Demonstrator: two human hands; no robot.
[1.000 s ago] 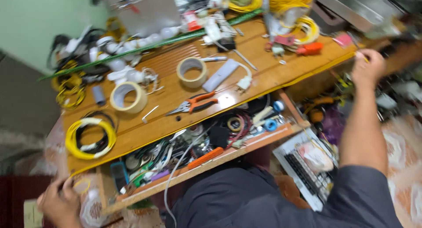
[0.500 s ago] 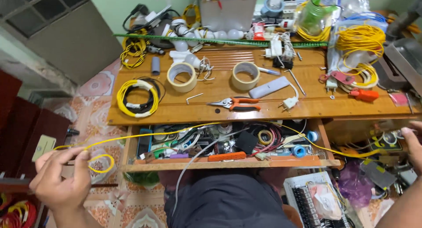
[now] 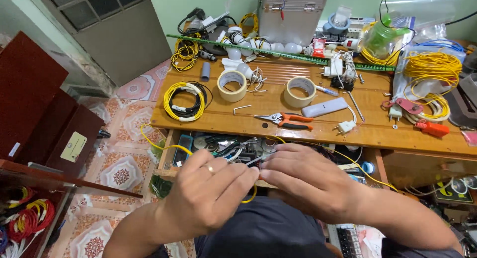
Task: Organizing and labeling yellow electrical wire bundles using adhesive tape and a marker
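Thin yellow wire (image 3: pixel 166 146), looped, pinched between left hand (image 3: pixel 211 196), right hand (image 3: pixel 303 181)

The wooden surface (image 3: pixel 318 133) stood beyond both hands, its open drawer (image 3: pixel 166 163) of small parts just behind the left hand (image 3: pixel 208 193) and right hand (image 3: pixel 308 181). Straight past the hands lay orange-handled pliers (image 3: pixel 288 120), with a grey remote-shaped bar (image 3: pixel 325 107) and a white plug (image 3: pixel 346 126) beyond the right hand. Two rolls of tape (image 3: pixel 232 85) (image 3: pixel 300 91) lay farther back, an L-shaped hex key (image 3: pixel 241 108) between them. Beyond the left hand sat a coil of yellow and black wire (image 3: pixel 185 100). Far off to the right hand's side lay loose yellow wire bundles (image 3: pixel 433 66).
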